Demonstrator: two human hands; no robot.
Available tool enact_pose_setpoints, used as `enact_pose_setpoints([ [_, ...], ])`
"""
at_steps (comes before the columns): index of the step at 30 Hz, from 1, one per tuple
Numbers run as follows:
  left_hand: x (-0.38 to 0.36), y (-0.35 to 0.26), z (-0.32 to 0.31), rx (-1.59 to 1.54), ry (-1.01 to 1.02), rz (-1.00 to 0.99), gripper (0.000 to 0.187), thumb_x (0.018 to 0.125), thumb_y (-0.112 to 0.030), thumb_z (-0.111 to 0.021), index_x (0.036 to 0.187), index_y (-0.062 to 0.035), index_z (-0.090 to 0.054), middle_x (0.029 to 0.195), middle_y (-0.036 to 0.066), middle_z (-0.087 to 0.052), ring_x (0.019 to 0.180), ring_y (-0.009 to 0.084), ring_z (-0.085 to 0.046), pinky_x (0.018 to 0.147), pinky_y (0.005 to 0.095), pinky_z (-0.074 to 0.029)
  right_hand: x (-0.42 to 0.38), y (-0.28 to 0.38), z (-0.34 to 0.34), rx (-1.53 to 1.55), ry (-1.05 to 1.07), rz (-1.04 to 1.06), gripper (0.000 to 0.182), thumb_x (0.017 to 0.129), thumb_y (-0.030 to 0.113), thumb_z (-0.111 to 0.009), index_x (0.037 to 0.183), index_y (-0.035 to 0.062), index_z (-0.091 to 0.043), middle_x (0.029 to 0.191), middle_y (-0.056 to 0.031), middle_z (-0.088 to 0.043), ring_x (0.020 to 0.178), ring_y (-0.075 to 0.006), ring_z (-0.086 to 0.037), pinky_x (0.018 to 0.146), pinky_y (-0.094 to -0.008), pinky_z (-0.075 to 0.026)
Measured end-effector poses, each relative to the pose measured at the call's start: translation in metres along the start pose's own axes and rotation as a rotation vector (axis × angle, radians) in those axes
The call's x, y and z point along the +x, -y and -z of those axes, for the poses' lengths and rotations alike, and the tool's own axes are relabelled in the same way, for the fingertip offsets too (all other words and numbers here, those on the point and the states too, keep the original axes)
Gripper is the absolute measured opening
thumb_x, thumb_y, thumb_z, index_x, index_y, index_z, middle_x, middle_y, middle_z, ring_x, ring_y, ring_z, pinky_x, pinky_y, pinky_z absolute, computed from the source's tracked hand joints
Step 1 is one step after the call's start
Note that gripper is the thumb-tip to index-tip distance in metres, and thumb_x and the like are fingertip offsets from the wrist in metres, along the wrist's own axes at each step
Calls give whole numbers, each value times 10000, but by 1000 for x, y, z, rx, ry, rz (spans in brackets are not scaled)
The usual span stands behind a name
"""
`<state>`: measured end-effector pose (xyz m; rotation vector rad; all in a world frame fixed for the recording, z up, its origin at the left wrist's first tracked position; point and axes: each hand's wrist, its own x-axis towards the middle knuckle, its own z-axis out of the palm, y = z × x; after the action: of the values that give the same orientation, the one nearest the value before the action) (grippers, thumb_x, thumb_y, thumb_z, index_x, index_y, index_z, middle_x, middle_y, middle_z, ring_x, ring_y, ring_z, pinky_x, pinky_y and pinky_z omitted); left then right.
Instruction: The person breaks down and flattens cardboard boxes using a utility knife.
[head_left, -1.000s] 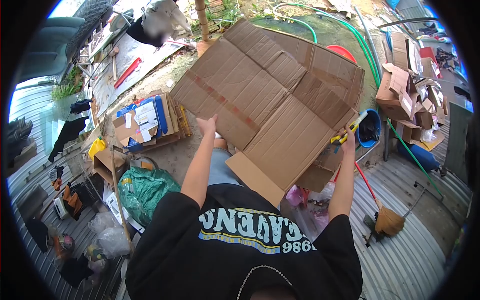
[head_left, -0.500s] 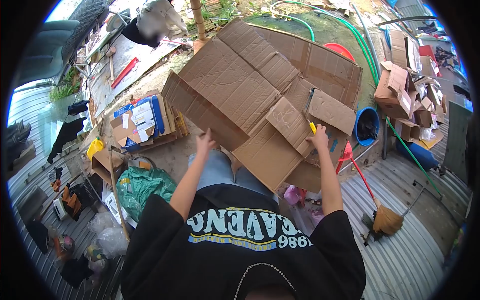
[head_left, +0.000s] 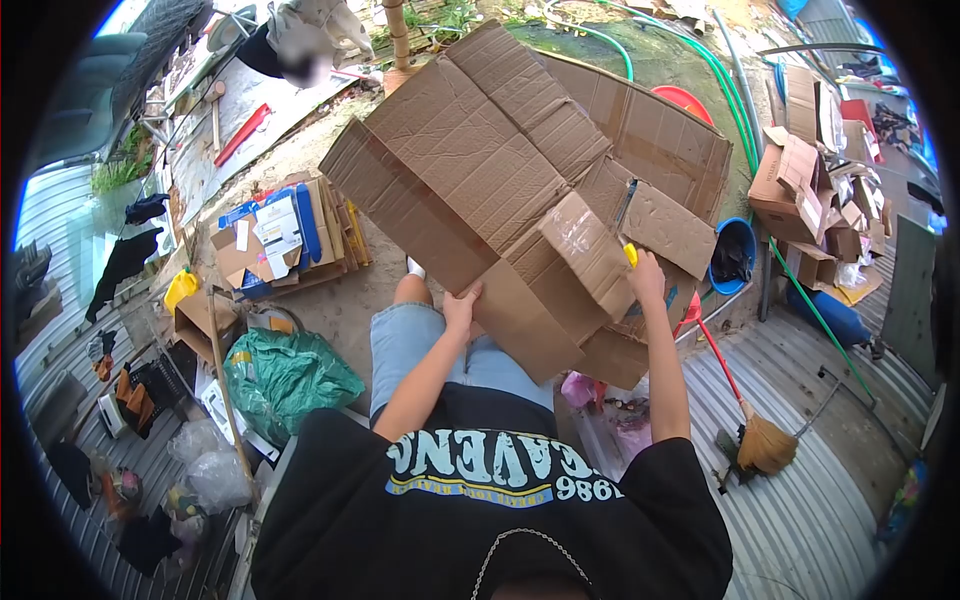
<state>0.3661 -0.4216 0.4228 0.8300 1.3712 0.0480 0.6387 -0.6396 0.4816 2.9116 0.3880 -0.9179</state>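
A large opened-out cardboard box lies tilted over my lap, its creased flaps spread away from me. My left hand grips the near edge of the cardboard, thumb on top and fingers underneath. In my right hand is a small yellow tool that looks like a box cutter; its blade cannot be made out. That hand rests by the raised cardboard flap on the right side. Another flap lies just beyond it.
Flattened boxes are stacked at left, near a green plastic bag. On the right are a blue bucket, a red-handled broom and a pile of cardboard boxes. A green hose runs along the ground behind.
My left hand has moved right and slightly down along the near edge and now grips it. The near left flap has swung flatter. My right hand keeps the yellow tool, almost in place.
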Motion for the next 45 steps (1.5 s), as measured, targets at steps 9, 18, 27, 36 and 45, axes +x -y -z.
enact_pose_setpoints([
  [9,-4,-23,-5,353,-238,-147,561,707,-131,-613,1178,1,-340,1169,165,-454,1053,274,-468,892,324,-355,110,87,-1,796,-141,198,469,640,176,-717,1021,-4,-511,850,-102,-580,762,-204,-568,672,-294,-445],
  [18,-23,-93,7,395,-322,-660,785,724,-33,-592,1355,-191,-153,1184,195,-426,1035,301,-472,860,339,-385,120,123,-10,1749,149,79,211,738,89,-633,868,78,-466,589,21,-447,504,-67,-427,458,-198,-346],
  [27,-27,-137,52,334,-209,-756,728,707,-47,-630,1319,-240,-289,1016,196,-520,941,295,-534,792,344,-431,101,168,-26,1401,299,189,239,807,170,-563,1009,52,-512,774,21,-510,625,-66,-467,569,-209,-392],
  [36,-39,-167,106,340,-75,-898,650,736,-140,-639,1304,-211,-331,815,168,-553,763,255,-542,710,341,-433,69,197,-15,821,394,635,116,787,154,-569,861,65,-561,765,36,-526,678,-68,-472,598,-230,-408],
  [45,-68,-142,258,233,-218,-880,317,837,-107,-510,1153,-136,-519,631,97,-459,529,140,-391,523,261,-372,-48,290,8,653,364,488,335,795,343,-575,762,10,-573,644,18,-536,596,-82,-473,534,-255,-380],
])
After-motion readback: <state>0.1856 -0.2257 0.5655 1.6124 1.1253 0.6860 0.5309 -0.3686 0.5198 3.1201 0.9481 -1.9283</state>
